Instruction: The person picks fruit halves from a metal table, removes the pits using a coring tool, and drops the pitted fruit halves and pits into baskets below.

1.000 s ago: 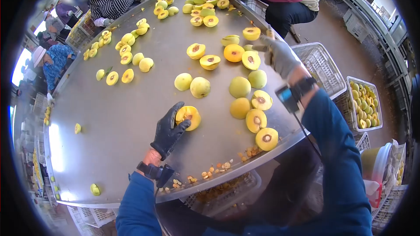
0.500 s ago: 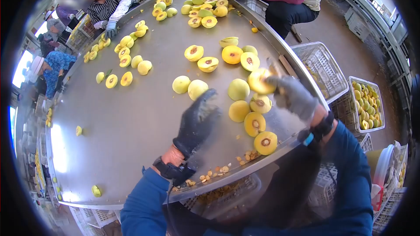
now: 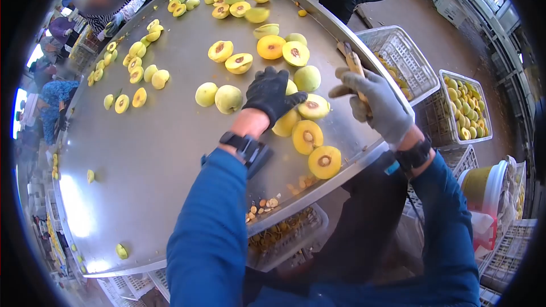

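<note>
My left hand (image 3: 270, 95), in a dark glove, is over the group of fruit with its thumb stretched out and fingers apart. Under and beside it are a yellow peach half (image 3: 286, 124) and a whole-looking greenish peach (image 3: 307, 78). My right hand (image 3: 376, 104), in a grey glove, is closed around a wooden-handled tool (image 3: 354, 61) near the table's right edge; its working end is unclear. Cut peach halves, pits showing, lie between my hands and me, among them one half (image 3: 325, 162) nearest the edge.
The metal table (image 3: 170, 165) carries more peach halves (image 3: 239, 63) and loose pits (image 3: 264, 204) at its near edge. White crates (image 3: 398, 51) and a crate of fruit (image 3: 467, 108) stand right. A bucket (image 3: 483, 186) is beside me. Co-workers sit around the table.
My left hand has moved up and right onto the fruit group. The peach half that was in my right hand is no longer there. The camera view has shifted.
</note>
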`<state>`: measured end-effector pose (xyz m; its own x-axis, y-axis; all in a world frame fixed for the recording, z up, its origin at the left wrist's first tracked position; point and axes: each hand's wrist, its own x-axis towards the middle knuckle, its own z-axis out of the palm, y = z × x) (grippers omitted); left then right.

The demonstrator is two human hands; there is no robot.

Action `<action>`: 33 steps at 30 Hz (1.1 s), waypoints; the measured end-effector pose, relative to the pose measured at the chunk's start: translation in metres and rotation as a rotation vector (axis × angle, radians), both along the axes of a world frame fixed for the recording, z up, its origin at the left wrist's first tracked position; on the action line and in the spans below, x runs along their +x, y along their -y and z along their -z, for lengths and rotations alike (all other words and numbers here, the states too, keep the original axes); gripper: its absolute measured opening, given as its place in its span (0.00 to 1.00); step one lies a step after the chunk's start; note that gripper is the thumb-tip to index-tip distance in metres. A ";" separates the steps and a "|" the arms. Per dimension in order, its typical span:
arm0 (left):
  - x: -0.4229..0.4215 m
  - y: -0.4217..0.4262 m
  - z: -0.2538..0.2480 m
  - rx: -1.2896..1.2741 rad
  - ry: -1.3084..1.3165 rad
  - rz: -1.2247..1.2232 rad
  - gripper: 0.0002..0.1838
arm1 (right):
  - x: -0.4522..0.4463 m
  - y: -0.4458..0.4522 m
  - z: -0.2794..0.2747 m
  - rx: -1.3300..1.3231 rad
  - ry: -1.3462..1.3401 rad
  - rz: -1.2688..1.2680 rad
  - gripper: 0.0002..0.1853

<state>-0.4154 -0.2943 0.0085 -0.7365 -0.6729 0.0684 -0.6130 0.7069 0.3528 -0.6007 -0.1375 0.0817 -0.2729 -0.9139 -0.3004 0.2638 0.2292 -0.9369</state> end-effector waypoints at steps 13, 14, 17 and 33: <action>0.135 -0.096 -0.037 1.428 -1.337 -0.211 0.24 | 0.114 -0.117 -0.007 -0.230 -0.580 -0.172 0.18; 0.145 -0.120 -0.045 1.270 -1.266 -0.218 0.25 | 0.130 -0.118 -0.005 -0.409 -0.784 -0.122 0.15; 0.161 -0.178 -0.060 0.904 -1.139 -0.241 0.28 | 0.169 -0.131 -0.001 -0.407 -1.009 -0.196 0.14; 0.243 -0.298 -0.020 -0.033 -0.436 -0.313 0.23 | 0.224 -0.169 -0.021 -0.471 -1.069 -0.140 0.15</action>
